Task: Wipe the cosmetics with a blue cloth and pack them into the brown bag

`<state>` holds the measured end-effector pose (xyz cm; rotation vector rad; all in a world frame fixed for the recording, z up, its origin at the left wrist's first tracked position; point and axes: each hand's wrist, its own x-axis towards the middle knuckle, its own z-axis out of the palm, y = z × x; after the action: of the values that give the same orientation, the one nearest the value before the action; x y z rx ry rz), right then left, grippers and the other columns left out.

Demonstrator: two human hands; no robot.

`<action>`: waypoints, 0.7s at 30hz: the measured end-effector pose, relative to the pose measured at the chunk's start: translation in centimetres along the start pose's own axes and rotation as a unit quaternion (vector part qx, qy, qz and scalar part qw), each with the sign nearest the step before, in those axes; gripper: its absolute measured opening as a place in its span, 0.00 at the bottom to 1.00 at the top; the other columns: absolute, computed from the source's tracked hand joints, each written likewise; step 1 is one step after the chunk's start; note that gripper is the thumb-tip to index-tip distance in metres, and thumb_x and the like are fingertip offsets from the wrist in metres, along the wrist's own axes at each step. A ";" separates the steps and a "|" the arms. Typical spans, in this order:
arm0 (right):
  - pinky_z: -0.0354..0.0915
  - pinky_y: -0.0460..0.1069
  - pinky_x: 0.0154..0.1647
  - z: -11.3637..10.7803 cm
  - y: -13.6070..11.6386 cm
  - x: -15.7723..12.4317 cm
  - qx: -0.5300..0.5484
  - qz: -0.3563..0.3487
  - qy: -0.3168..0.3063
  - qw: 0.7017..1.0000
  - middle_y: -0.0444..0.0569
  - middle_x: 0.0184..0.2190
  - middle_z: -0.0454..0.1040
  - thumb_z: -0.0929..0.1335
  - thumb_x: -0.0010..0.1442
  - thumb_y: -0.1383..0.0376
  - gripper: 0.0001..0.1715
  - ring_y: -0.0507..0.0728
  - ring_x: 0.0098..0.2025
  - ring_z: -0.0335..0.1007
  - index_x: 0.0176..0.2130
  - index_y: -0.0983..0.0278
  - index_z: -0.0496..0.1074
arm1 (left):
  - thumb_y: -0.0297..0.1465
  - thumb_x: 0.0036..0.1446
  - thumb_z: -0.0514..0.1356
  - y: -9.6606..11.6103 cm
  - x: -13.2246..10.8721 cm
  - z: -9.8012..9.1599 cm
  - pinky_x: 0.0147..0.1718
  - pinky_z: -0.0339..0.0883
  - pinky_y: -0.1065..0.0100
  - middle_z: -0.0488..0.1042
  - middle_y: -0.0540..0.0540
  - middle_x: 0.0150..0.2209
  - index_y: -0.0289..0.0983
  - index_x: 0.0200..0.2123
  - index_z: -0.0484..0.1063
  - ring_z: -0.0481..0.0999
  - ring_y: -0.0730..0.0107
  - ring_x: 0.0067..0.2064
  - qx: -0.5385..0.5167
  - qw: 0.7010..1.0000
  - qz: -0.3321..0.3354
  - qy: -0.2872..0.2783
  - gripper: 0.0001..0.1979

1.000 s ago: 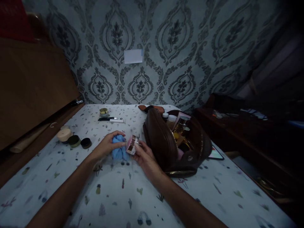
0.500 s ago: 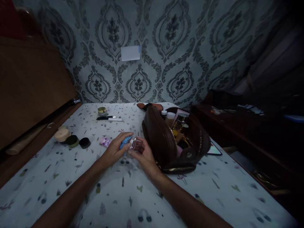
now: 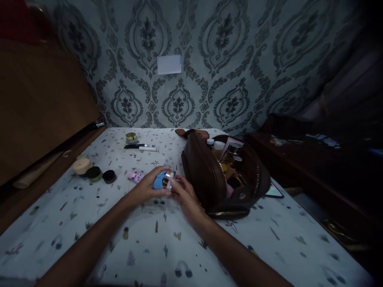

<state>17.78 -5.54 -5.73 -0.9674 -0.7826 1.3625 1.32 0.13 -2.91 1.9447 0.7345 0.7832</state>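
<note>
The left hand (image 3: 147, 188) is closed around a bunched blue cloth (image 3: 158, 180), thumb on top and fingers curled under it, and presses the cloth against a small shiny-capped bottle (image 3: 168, 179). The right hand (image 3: 184, 195) pinches that bottle from the other side with its fingertips, so both hands meet over it just above the printed sheet (image 3: 155, 247); the light is too dim to read the bottle's colour or label. Just left of the left hand a small pink item (image 3: 135, 176) lies flat on the sheet. Just right of the right hand stands an open brown pouch (image 3: 206, 179), zip gaping, with several bottles (image 3: 229, 153) upright inside. Further left, three round pieces sit in a row, touching or nearly so: a cream compact (image 3: 81, 165), a green lid (image 3: 94, 173) and a black lid (image 3: 109, 175). Near the far edge are a gold-topped jar (image 3: 131, 137), a black pen (image 3: 134, 146) and a white tube (image 3: 148, 148). A white paper slip (image 3: 169, 64) is on the patterned wall (image 3: 227, 59).
</note>
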 end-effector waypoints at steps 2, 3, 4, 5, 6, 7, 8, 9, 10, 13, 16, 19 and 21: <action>0.66 0.48 0.34 0.0 -0.1 0.0 0.008 0.011 -0.002 1.000 0.43 0.28 0.75 0.78 0.46 0.45 0.32 0.54 0.31 0.70 0.42 0.62 0.72 | 0.45 0.50 0.70 -0.4 0.0 -0.1 0.61 0.61 0.55 0.68 0.41 0.59 0.42 0.61 0.64 0.69 0.51 0.59 0.017 1.000 0.019 0.003 0.37; 0.66 0.48 0.33 0.1 -0.3 0.0 0.014 0.019 -0.008 1.000 0.43 0.29 0.76 0.77 0.46 0.44 0.32 0.54 0.31 0.71 0.41 0.62 0.73 | 0.46 0.50 0.70 -0.5 0.0 -0.1 0.61 0.61 0.55 0.68 0.41 0.59 0.42 0.62 0.64 0.69 0.51 0.59 0.027 0.999 0.030 0.003 0.38; 0.66 0.48 0.33 0.1 -0.4 0.1 0.022 0.028 -0.016 0.999 0.44 0.29 0.76 0.77 0.46 0.43 0.32 0.54 0.30 0.71 0.39 0.63 0.73 | 0.46 0.51 0.70 -0.5 0.0 -0.1 0.60 0.61 0.54 0.68 0.40 0.58 0.43 0.62 0.64 0.68 0.50 0.60 0.039 0.998 0.043 0.002 0.38; 0.65 0.47 0.32 0.1 -0.5 0.1 0.029 0.040 -0.025 0.998 0.45 0.29 0.77 0.76 0.46 0.41 0.32 0.53 0.30 0.71 0.38 0.64 0.74 | 0.46 0.51 0.69 -0.5 0.0 -0.2 0.60 0.61 0.54 0.68 0.40 0.58 0.43 0.62 0.65 0.68 0.50 0.60 0.051 0.997 0.058 -0.001 0.37; 0.65 0.47 0.31 0.1 -0.5 0.1 0.036 0.054 -0.034 0.997 0.46 0.28 0.77 0.75 0.47 0.40 0.33 0.53 0.29 0.71 0.37 0.64 0.74 | 0.46 0.52 0.69 -0.4 -0.1 -0.2 0.61 0.61 0.54 0.68 0.40 0.58 0.44 0.62 0.65 0.68 0.51 0.60 0.063 0.995 0.072 -0.003 0.37; 0.64 0.46 0.29 0.1 -0.5 0.2 0.042 0.069 -0.042 0.996 0.46 0.27 0.77 0.74 0.47 0.38 0.34 0.53 0.28 0.70 0.36 0.64 0.75 | 0.46 0.52 0.69 -0.3 -0.1 -0.3 0.61 0.60 0.54 0.68 0.40 0.58 0.44 0.62 0.65 0.68 0.51 0.60 0.074 0.994 0.085 -0.007 0.36; 0.63 0.46 0.27 0.0 -0.5 0.3 0.044 0.085 -0.048 0.994 0.46 0.25 0.77 0.73 0.47 0.37 0.35 0.52 0.26 0.70 0.35 0.64 0.75 | 0.46 0.53 0.68 -0.2 -0.2 -0.4 0.61 0.60 0.54 0.67 0.39 0.58 0.45 0.62 0.65 0.68 0.51 0.60 0.083 0.992 0.094 -0.013 0.35; 0.62 0.46 0.25 -0.1 -0.4 0.4 0.043 0.100 -0.053 0.993 0.46 0.24 0.77 0.72 0.48 0.35 0.36 0.52 0.24 0.69 0.34 0.64 0.75 | 0.45 0.54 0.68 0.0 -0.3 -0.4 0.61 0.60 0.53 0.66 0.39 0.59 0.45 0.62 0.64 0.67 0.51 0.61 0.091 0.991 0.099 -0.021 0.35; 0.61 0.46 0.24 -0.2 -0.3 0.5 0.039 0.114 -0.059 0.991 0.46 0.23 0.76 0.70 0.49 0.34 0.36 0.52 0.23 0.68 0.33 0.64 0.75 | 0.44 0.54 0.68 0.2 -0.3 -0.5 0.62 0.60 0.53 0.66 0.39 0.59 0.45 0.63 0.64 0.66 0.50 0.62 0.098 0.990 0.100 -0.029 0.34; 0.59 0.45 0.20 -0.5 -0.2 0.8 0.027 0.138 -0.077 0.987 0.45 0.21 0.75 0.67 0.49 0.30 0.40 0.51 0.19 0.67 0.31 0.64 0.74 | 0.43 0.55 0.68 0.7 -0.3 -0.7 0.62 0.58 0.52 0.64 0.38 0.61 0.45 0.62 0.65 0.63 0.48 0.64 0.100 0.989 0.096 -0.043 0.33; 0.61 0.45 0.19 -0.5 -0.3 0.7 0.031 0.139 -0.095 0.985 0.46 0.21 0.75 0.66 0.47 0.28 0.43 0.52 0.19 0.69 0.32 0.64 0.75 | 0.42 0.54 0.69 0.8 -0.2 -0.8 0.62 0.58 0.53 0.65 0.39 0.59 0.45 0.62 0.66 0.64 0.50 0.63 0.083 0.991 0.099 -0.032 0.33; 0.67 0.46 0.24 0.0 -0.5 0.4 0.061 0.119 -0.111 0.985 0.48 0.30 0.79 0.71 0.45 0.32 0.41 0.53 0.27 0.73 0.38 0.64 0.76 | 0.42 0.53 0.69 0.7 -0.1 -0.9 0.61 0.59 0.55 0.67 0.41 0.57 0.45 0.60 0.66 0.66 0.52 0.61 0.066 0.994 0.088 -0.002 0.32; 0.70 0.47 0.29 0.3 -0.5 0.1 0.086 0.094 -0.113 0.985 0.48 0.36 0.80 0.76 0.45 0.39 0.36 0.54 0.32 0.75 0.42 0.62 0.76 | 0.42 0.53 0.70 0.6 -0.1 -0.9 0.59 0.61 0.56 0.68 0.42 0.55 0.44 0.59 0.67 0.68 0.52 0.59 0.050 0.996 0.069 0.015 0.32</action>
<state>17.75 -5.36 -5.19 -0.7724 -0.7418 1.6970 0.66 0.25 -2.04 2.0957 0.6745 0.8746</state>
